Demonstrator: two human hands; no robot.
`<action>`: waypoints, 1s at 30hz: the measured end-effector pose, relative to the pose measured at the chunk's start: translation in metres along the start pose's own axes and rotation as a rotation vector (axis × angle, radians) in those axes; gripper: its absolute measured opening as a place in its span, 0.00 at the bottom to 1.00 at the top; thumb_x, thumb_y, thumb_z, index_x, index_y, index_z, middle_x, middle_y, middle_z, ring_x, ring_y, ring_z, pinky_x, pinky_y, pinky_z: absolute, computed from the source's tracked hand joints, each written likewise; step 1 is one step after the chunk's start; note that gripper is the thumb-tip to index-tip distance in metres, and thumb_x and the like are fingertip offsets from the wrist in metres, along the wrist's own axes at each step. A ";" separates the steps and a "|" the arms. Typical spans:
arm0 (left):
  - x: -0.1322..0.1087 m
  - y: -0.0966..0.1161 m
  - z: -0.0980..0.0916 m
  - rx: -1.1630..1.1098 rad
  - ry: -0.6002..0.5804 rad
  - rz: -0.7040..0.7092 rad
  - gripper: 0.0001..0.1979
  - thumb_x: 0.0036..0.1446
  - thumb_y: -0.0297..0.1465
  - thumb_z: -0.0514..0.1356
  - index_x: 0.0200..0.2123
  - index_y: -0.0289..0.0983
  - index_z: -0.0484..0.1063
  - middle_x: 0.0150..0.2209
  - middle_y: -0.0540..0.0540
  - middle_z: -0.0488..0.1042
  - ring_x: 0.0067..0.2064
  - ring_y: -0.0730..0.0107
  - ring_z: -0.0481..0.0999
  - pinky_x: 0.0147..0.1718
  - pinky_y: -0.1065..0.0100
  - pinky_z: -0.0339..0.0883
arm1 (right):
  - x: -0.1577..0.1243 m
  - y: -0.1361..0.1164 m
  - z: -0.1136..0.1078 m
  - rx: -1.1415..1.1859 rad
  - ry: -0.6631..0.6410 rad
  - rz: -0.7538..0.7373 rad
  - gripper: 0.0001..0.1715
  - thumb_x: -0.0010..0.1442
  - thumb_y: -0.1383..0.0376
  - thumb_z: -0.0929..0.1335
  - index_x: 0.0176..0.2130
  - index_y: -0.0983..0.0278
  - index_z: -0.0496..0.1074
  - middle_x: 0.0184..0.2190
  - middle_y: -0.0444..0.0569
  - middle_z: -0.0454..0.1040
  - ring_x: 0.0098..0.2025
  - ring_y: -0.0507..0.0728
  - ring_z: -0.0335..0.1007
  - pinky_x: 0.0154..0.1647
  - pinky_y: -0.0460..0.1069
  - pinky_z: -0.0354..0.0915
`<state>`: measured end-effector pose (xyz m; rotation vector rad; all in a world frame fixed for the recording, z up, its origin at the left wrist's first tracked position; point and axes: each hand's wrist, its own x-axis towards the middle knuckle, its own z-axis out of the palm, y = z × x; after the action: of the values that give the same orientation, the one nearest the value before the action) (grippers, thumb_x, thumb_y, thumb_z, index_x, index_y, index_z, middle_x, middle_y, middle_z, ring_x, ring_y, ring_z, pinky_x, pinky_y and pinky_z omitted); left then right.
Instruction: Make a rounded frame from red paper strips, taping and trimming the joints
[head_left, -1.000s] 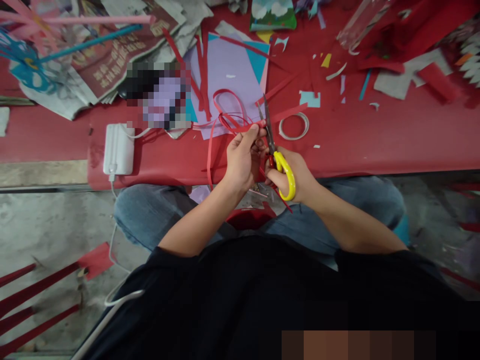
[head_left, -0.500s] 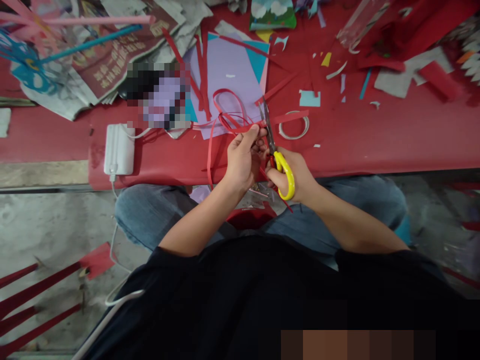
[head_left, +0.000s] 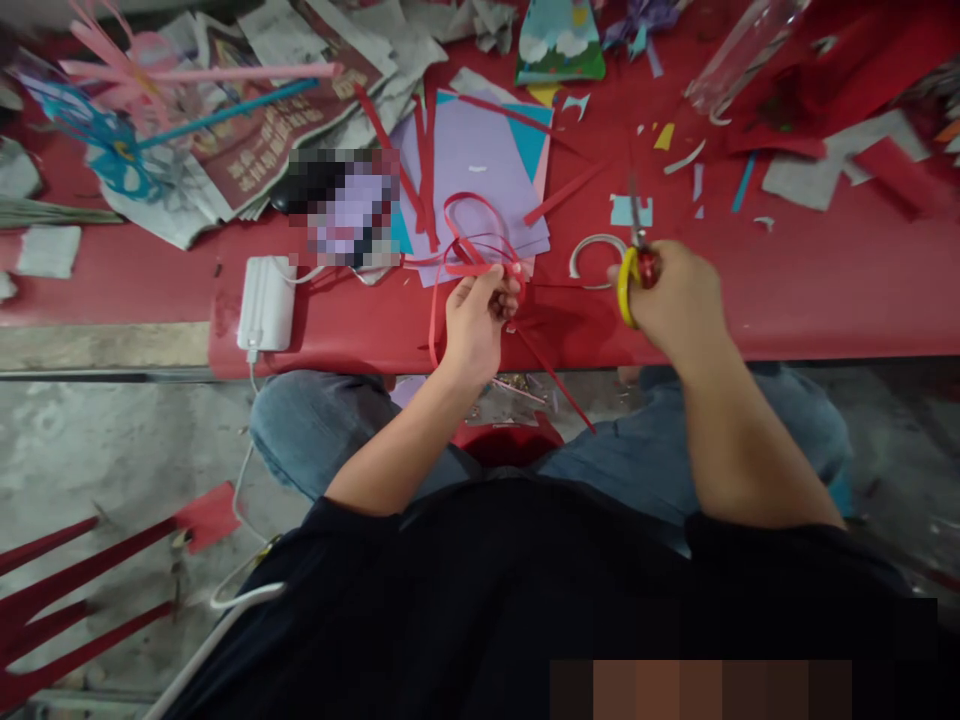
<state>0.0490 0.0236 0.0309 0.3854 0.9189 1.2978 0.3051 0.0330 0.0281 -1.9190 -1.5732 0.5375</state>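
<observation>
My left hand (head_left: 478, 318) pinches a bundle of looped red paper strips (head_left: 474, 212) near the table's front edge. One thin strip end trails from it down toward my right knee. My right hand (head_left: 679, 295) is wrapped round the handles of the yellow-handled scissors (head_left: 628, 288), off to the right of the bundle. Their blades point away from me and look smeared by motion. Under the loops lie sheets of lilac paper (head_left: 487, 145) with blue and pink sheets beneath. A roll of white tape (head_left: 592, 250) lies flat between my two hands.
The red table (head_left: 825, 290) bears paper scraps, a light blue scrap (head_left: 621, 211) and loose red strips (head_left: 562, 192). At left are a white power bank (head_left: 266, 302) with a cable, newspapers (head_left: 277, 150) and a blue paper-strip craft (head_left: 124, 150). A clear plastic bottle (head_left: 739, 60) lies at the back right.
My right hand has moved the scissors away to the right, off the red strips. A red strip that stuck out past the blades is gone from there. My left hand keeps its pinch.
</observation>
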 end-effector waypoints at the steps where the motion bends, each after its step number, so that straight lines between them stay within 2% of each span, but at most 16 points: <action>1: -0.001 0.001 -0.003 0.018 -0.003 0.032 0.13 0.73 0.33 0.68 0.33 0.39 0.78 0.29 0.53 0.78 0.28 0.82 0.73 0.30 0.74 0.64 | 0.007 0.009 -0.004 -0.092 0.021 0.017 0.20 0.63 0.54 0.79 0.50 0.57 0.76 0.40 0.58 0.80 0.54 0.76 0.80 0.59 0.68 0.73; 3: -0.003 0.004 -0.011 0.062 0.000 0.095 0.12 0.71 0.33 0.69 0.32 0.39 0.78 0.29 0.52 0.79 0.27 0.81 0.73 0.29 0.75 0.64 | 0.015 0.022 -0.009 -0.213 0.035 0.038 0.23 0.64 0.56 0.76 0.55 0.60 0.75 0.47 0.65 0.82 0.60 0.81 0.79 0.65 0.74 0.70; 6: -0.003 0.009 -0.023 0.170 0.033 0.158 0.11 0.70 0.31 0.69 0.32 0.39 0.78 0.29 0.52 0.81 0.28 0.81 0.74 0.31 0.75 0.65 | 0.018 0.033 -0.008 -0.289 0.034 0.026 0.27 0.67 0.56 0.72 0.61 0.64 0.75 0.55 0.72 0.81 0.61 0.83 0.79 0.66 0.78 0.69; 11: 0.001 0.013 -0.043 0.333 0.096 0.231 0.10 0.68 0.31 0.72 0.32 0.40 0.78 0.29 0.53 0.79 0.28 0.80 0.75 0.33 0.73 0.68 | 0.016 0.039 0.001 -0.289 0.044 0.076 0.25 0.64 0.55 0.76 0.56 0.64 0.79 0.50 0.69 0.84 0.57 0.80 0.80 0.65 0.77 0.71; 14: 0.003 0.013 -0.053 0.392 0.108 0.251 0.11 0.67 0.31 0.72 0.31 0.40 0.78 0.27 0.54 0.77 0.29 0.79 0.77 0.34 0.74 0.69 | 0.016 0.037 0.001 -0.285 0.024 0.090 0.24 0.66 0.56 0.75 0.56 0.65 0.79 0.52 0.72 0.82 0.60 0.81 0.79 0.66 0.77 0.68; 17: 0.004 0.013 -0.060 0.430 0.111 0.264 0.09 0.67 0.32 0.72 0.33 0.39 0.80 0.30 0.51 0.82 0.31 0.79 0.80 0.35 0.75 0.72 | 0.011 0.028 0.001 -0.344 0.024 0.068 0.23 0.69 0.56 0.72 0.57 0.67 0.80 0.57 0.76 0.79 0.64 0.84 0.75 0.67 0.79 0.64; 19: 0.005 0.013 -0.064 0.440 0.107 0.276 0.07 0.67 0.31 0.71 0.33 0.39 0.81 0.34 0.49 0.86 0.32 0.79 0.82 0.35 0.75 0.74 | 0.004 0.019 0.004 -0.395 0.063 -0.010 0.21 0.72 0.57 0.69 0.56 0.66 0.81 0.59 0.74 0.79 0.66 0.83 0.73 0.68 0.79 0.63; 21: 0.007 0.012 -0.066 0.441 0.109 0.283 0.07 0.66 0.30 0.71 0.33 0.38 0.82 0.35 0.49 0.87 0.31 0.79 0.82 0.34 0.75 0.75 | -0.007 0.009 0.013 -0.373 0.032 -0.176 0.20 0.75 0.58 0.66 0.56 0.64 0.83 0.58 0.69 0.80 0.64 0.78 0.75 0.67 0.74 0.66; 24: 0.009 0.011 -0.067 0.431 0.109 0.279 0.05 0.65 0.30 0.72 0.34 0.38 0.83 0.34 0.50 0.87 0.31 0.80 0.83 0.34 0.77 0.75 | -0.027 -0.006 0.033 -0.254 -0.179 -0.462 0.23 0.78 0.54 0.67 0.59 0.63 0.83 0.55 0.62 0.82 0.58 0.71 0.78 0.61 0.65 0.71; 27: 0.010 0.009 -0.066 0.436 0.093 0.279 0.05 0.65 0.30 0.71 0.34 0.39 0.83 0.35 0.49 0.88 0.31 0.80 0.84 0.34 0.77 0.75 | -0.041 -0.017 0.052 -0.334 -0.300 -0.546 0.25 0.78 0.55 0.68 0.63 0.65 0.82 0.53 0.61 0.80 0.54 0.70 0.78 0.56 0.62 0.71; 30: 0.011 0.008 -0.065 0.476 0.096 0.282 0.06 0.65 0.29 0.71 0.34 0.39 0.82 0.36 0.48 0.89 0.31 0.80 0.84 0.33 0.78 0.75 | -0.040 -0.019 0.059 -0.409 -0.358 -0.567 0.20 0.78 0.59 0.68 0.58 0.66 0.84 0.50 0.61 0.80 0.50 0.68 0.77 0.54 0.60 0.69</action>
<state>-0.0054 0.0201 -0.0068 0.8527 1.2928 1.3521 0.2446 0.0070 -0.0056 -1.5739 -2.5024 0.3362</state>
